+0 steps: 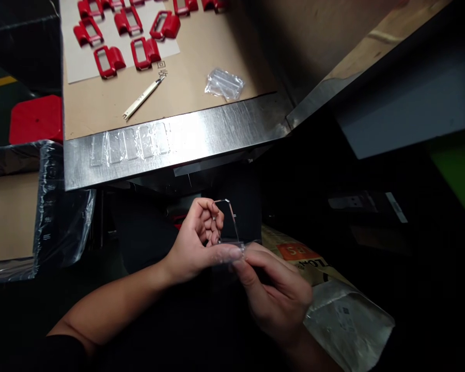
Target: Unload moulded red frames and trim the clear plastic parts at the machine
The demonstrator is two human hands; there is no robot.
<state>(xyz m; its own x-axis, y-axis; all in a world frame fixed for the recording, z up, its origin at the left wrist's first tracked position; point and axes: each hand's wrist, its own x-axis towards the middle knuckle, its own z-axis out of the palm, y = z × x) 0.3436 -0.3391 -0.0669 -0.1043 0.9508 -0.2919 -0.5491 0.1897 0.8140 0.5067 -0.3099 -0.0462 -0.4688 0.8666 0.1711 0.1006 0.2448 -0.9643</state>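
Between both grips, clear frame (228, 222)

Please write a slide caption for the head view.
Both hands hold a clear part below the bench edge.

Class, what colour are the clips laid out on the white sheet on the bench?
Red, seen best in the head view: the clips lie on the white sheet.

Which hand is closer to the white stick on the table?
Left. The left hand is below the white stick, under the table edge; the right hand is lower and further right.
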